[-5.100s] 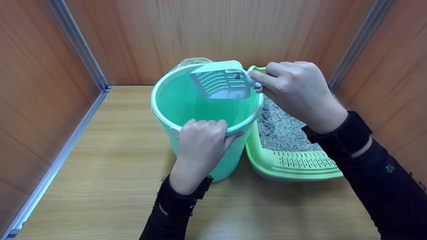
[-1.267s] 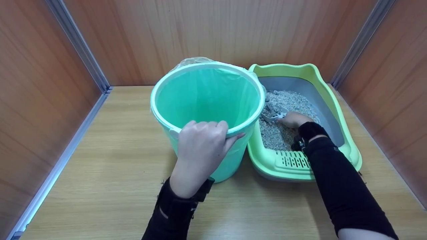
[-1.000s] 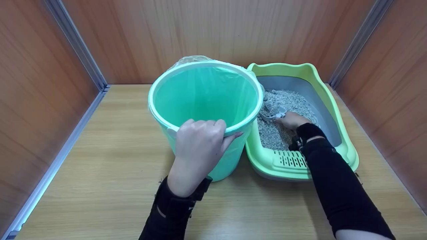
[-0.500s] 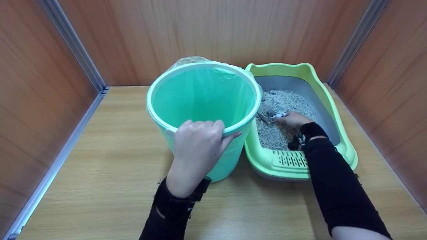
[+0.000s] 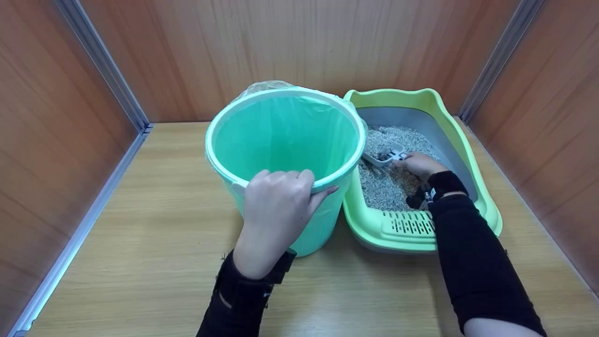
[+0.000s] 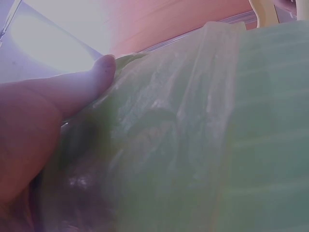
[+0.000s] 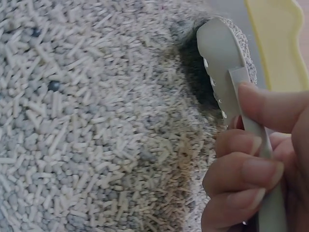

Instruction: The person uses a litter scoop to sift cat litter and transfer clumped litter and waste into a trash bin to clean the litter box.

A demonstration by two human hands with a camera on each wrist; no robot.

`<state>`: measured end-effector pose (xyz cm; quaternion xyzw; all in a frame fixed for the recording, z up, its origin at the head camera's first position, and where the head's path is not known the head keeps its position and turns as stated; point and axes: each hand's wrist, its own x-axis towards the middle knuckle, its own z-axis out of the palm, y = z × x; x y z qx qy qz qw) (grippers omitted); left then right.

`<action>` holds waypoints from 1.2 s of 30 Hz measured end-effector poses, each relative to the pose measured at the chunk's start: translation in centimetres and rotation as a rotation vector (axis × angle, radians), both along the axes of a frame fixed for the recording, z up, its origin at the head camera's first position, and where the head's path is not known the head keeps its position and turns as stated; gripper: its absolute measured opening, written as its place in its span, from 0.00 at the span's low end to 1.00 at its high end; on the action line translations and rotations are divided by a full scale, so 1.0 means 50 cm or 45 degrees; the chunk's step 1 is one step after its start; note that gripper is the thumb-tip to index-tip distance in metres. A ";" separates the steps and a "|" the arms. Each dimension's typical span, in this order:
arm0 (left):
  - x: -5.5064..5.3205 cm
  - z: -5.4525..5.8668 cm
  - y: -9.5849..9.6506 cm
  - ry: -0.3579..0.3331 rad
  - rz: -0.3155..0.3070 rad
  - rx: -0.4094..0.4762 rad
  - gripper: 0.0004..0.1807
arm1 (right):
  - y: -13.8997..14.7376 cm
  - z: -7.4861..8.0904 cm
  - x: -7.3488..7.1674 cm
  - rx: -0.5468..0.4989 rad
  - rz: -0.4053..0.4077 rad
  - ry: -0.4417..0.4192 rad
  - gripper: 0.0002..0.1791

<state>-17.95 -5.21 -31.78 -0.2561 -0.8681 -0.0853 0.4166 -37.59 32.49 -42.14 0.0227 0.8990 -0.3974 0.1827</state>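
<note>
Left hand (image 5: 280,196) grips the near rim of the lined green bin (image 5: 323,227), which should steady it. Farther off, the right hand (image 5: 421,166) holds the slotted scoop (image 7: 219,53) by its handle, low in the litter (image 7: 96,121) inside the tray (image 5: 372,229); keeping it level should limit spills.

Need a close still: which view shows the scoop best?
Right wrist view: the scoop, gripped by the right hand, appears large and close. The head view shows it small; the left wrist, not at all.
</note>
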 end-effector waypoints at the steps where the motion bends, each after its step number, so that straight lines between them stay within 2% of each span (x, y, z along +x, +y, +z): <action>1: 0.000 0.000 0.000 -0.002 0.000 0.000 0.35 | 0.002 0.002 0.000 0.001 0.002 0.010 0.21; 14: 0.002 0.002 -0.004 -0.003 0.005 -0.010 0.35 | 0.006 0.020 0.000 0.014 -0.049 0.104 0.21; 17: 0.002 0.003 -0.006 -0.010 0.003 -0.006 0.35 | 0.003 0.022 0.001 -0.029 -0.124 0.122 0.22; 22: 0.002 0.003 -0.007 -0.006 0.004 -0.007 0.35 | 0.001 0.019 -0.004 -0.096 -0.275 0.239 0.19; 26: 0.002 0.002 -0.006 0.000 0.006 0.001 0.36 | 0.000 0.019 -0.009 -0.023 -0.361 0.361 0.19; 36: 0.003 0.002 -0.005 -0.013 0.002 0.007 0.35 | -0.005 0.023 -0.008 0.042 -0.446 0.505 0.20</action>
